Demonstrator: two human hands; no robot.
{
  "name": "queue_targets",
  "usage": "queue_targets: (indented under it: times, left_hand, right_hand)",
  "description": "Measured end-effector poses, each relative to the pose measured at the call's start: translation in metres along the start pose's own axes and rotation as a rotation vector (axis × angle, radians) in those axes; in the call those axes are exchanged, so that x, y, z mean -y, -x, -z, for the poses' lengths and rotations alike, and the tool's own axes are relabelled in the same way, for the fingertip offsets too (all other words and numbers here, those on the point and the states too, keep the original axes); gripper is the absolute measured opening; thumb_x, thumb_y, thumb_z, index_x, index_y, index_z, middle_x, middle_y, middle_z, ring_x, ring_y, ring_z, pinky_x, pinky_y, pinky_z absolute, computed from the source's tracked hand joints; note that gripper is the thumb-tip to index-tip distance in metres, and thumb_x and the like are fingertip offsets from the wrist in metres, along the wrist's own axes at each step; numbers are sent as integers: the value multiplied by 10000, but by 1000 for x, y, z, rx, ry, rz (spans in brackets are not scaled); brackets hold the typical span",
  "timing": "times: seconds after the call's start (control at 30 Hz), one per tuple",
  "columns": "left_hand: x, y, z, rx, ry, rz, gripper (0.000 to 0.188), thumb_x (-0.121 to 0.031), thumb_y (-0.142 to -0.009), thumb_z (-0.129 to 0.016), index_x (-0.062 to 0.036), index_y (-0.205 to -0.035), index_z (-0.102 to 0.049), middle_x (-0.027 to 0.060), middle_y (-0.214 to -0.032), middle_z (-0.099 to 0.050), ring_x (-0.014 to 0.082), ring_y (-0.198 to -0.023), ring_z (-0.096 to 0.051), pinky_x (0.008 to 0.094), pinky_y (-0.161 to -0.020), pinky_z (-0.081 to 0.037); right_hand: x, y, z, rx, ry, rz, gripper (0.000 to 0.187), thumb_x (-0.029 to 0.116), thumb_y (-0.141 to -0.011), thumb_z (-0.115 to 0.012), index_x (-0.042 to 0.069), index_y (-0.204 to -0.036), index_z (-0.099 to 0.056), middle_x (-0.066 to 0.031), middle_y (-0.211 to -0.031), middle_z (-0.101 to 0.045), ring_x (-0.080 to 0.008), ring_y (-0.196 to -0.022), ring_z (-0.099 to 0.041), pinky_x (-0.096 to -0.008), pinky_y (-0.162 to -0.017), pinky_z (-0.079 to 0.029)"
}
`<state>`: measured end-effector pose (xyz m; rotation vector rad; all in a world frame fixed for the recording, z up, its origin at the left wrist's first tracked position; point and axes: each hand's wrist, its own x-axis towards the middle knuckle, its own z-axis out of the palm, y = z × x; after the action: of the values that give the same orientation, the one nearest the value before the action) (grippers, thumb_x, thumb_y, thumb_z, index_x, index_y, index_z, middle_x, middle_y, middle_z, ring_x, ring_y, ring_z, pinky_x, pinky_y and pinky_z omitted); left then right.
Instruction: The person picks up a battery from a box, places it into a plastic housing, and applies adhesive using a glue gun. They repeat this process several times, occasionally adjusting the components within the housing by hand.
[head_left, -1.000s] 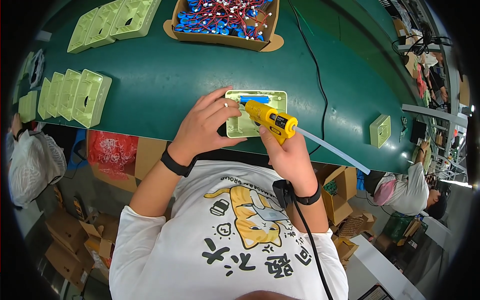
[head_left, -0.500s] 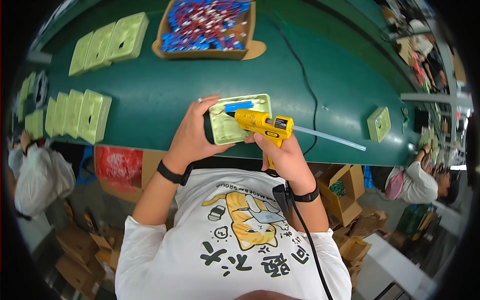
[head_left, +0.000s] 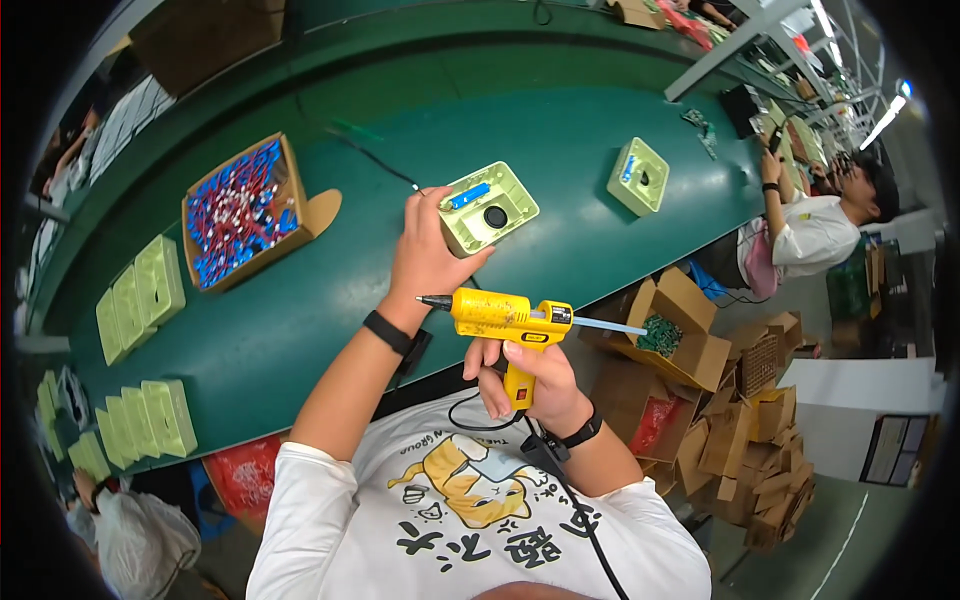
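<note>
My left hand (head_left: 428,245) grips a light green plastic casing (head_left: 515,207) by its left side, tilted a little above the table. Inside it lie a blue cylindrical battery (head_left: 469,196) and a round black part (head_left: 494,216). My right hand (head_left: 545,385) is wrapped round the handle of a yellow hot glue gun (head_left: 495,313), near the table's front edge. Its dark nozzle points left, below my left wrist and apart from the casing. A translucent glue stick (head_left: 610,327) juts from the gun's back.
A similar casing (head_left: 651,170) with a blue battery stands to the right. At left are a cardboard box (head_left: 283,243) of wired blue batteries and two rows of green casings (head_left: 160,280). A co-worker (head_left: 815,245) is at far right. Cardboard boxes (head_left: 690,350) stand beside the table.
The glue gun has drawn back out of the casing toward my body. My left hand has moved the casing away from me, and the whole view has turned toward the right.
</note>
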<state>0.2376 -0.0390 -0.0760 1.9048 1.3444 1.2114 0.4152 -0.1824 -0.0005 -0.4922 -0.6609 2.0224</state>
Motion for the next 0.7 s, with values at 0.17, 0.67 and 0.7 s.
queue_targets:
  times: [0.17,0.67,0.7]
  left_hand:
    - [-7,-30,-47,118,83,-6,843,55,-925,-776,-29,-1675,-400,283,-1634,-504,463,-1446,-642,486,-1203,-562]
    - [21,175,249,-212,-402,285,279,7,-993,-784,-14,-1266,-729,185,-1248,-755,315,-1154,-740,439,-919,-609]
    - [27,185,278,-335,-540,313,240,-31,-989,-810,-20,-1218,-736,177,-1172,-757,331,-1103,-731,447,-890,-593]
  right_hand:
    - [1,4,16,-23,-69,55,269,261,-1174,-595,2,-1181,-668,-279,-1169,-739,-212,-575,-665,-369,-558,-642]
    - [-13,-38,70,-184,209,144,432,403,-1177,-541,-3,-1232,-676,-142,-867,-688,-211,-616,-600,-403,-657,-567]
    - [-21,-42,70,-260,207,224,369,360,-1179,-560,11,-1216,-673,-149,-959,-708,-200,-645,-603,-413,-732,-578]
